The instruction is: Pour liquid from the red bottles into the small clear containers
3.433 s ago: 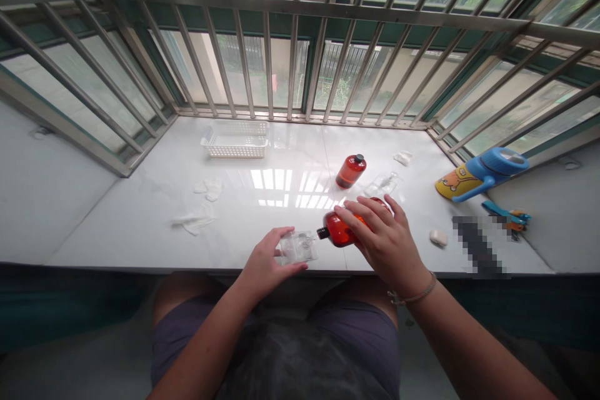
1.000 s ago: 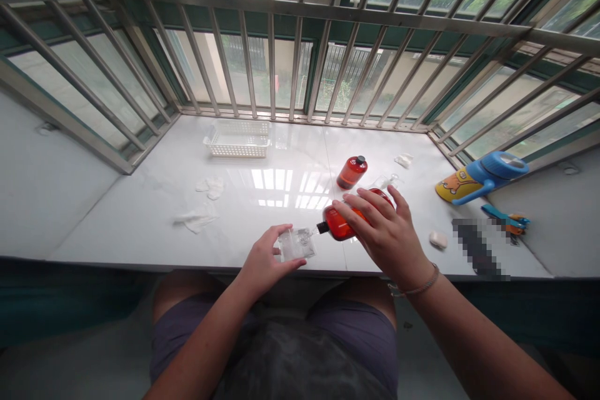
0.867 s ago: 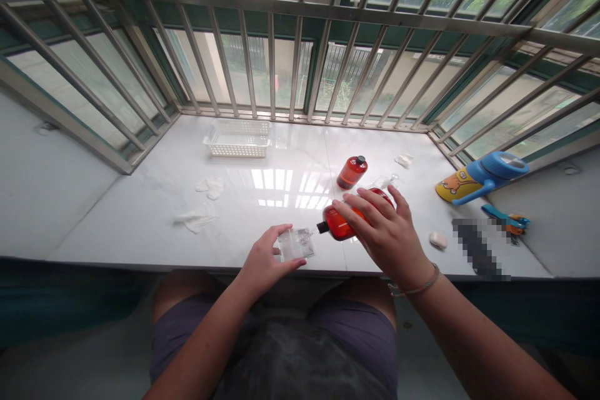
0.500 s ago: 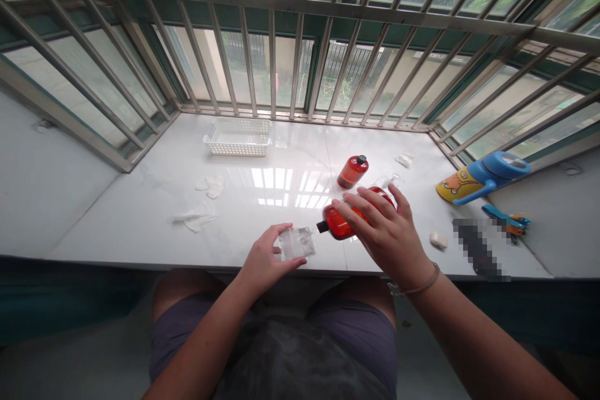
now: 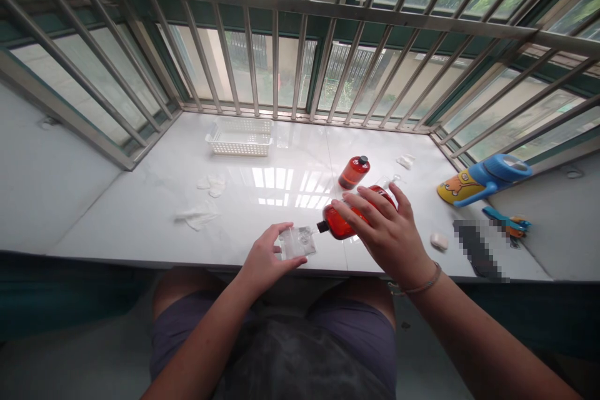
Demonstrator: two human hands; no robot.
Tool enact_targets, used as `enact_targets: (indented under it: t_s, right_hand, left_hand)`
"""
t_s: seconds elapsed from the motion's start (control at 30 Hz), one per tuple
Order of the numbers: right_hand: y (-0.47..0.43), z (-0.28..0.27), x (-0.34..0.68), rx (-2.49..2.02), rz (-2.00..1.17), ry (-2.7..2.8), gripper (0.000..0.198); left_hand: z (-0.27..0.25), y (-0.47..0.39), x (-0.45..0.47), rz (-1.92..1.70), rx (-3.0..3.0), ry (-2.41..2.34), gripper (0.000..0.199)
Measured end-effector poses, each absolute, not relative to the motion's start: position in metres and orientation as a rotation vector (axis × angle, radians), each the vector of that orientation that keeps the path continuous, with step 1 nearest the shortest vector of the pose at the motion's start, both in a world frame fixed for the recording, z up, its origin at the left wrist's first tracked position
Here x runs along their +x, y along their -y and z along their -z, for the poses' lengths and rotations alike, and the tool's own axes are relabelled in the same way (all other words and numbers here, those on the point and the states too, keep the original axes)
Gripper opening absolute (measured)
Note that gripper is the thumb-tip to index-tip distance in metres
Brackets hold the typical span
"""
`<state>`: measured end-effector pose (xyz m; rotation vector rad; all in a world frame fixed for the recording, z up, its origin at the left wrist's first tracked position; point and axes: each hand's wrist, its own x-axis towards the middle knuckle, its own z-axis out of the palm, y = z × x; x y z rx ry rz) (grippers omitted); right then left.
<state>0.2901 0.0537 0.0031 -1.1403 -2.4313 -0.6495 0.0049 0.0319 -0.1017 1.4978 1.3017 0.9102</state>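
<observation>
My left hand [image 5: 268, 258] grips a small clear block [image 5: 300, 242] by its edges, thumb along the near side and fingers along the far side; it looks like a transparent mould with a round hollow. Tilted over it, its black neck pointing left at the block's edge, is a red bottle [image 5: 341, 222]. Wrapped over the top of that bottle is my right hand [image 5: 382, 225]. Whether liquid is coming out is too fine to tell. Just behind stands a second red bottle [image 5: 354, 173] with a dark cap. A clear object [image 5: 396, 181], partly hidden, lies past my right fingers.
A white perforated basket [image 5: 240, 139] sits at the back left of the white counter [image 5: 140, 212]. Crumpled tissues [image 5: 197, 217] lie on the left. To the right are a blue and yellow tumbler [image 5: 480, 178], a pale earbud-like case [image 5: 439, 241], and a blurred dark object [image 5: 478, 250]. Metal bars close the back.
The view has shifted very slightly. Both hands, the block and the tilted bottle hold nearly the same positions.
</observation>
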Motion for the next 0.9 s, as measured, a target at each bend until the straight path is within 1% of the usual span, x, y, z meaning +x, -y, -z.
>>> enact_targets:
  t_s: [0.4, 0.6, 0.8, 0.9]
  right_hand:
    - [-0.0554, -0.0079, 0.289, -1.067, 0.734, 2.455, 0.053]
    - [-0.0559, -0.0099, 0.2884, -1.055, 0.756, 2.471, 0.055]
    - [-0.0561, -0.0114, 0.2878, -1.058, 0.723, 2.469, 0.062]
    - [-0.0566, -0.0125, 0.2876, -1.04, 0.725, 2.469, 0.06]
  left_hand:
    - [0.0995, -0.0311, 0.0051, -0.909, 1.51, -1.317, 0.073]
    - [0.0988, -0.0311, 0.0047, -0.895, 1.513, -1.318, 0.071]
    - [0.0984, -0.0309, 0.0045, -0.9, 1.516, -1.31, 0.072]
    - [0.0987, -0.0309, 0.0045, -0.903, 1.523, -1.309, 0.072]
